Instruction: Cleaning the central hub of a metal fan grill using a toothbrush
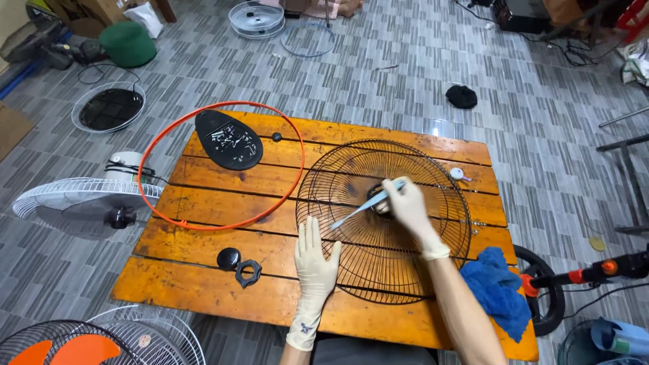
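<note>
A round black wire fan guard (433, 196) lies flat on the low orange wooden table (223, 290). My right hand (407, 201), in a pale glove, holds a light blue toothbrush (358, 209) over the guard's centre hub, its bristle end pointing down-left. My left hand (316, 262), also gloved, rests flat with fingers spread on the guard's near-left edge and the table.
On the table: an orange ring (295, 177), a black teardrop cover with screws (228, 139), a black cap (228, 258), a black nut ring (248, 273), a blue cloth (500, 290). A white fan (81, 203) and other fan guards (108, 108) lie on the tiled floor.
</note>
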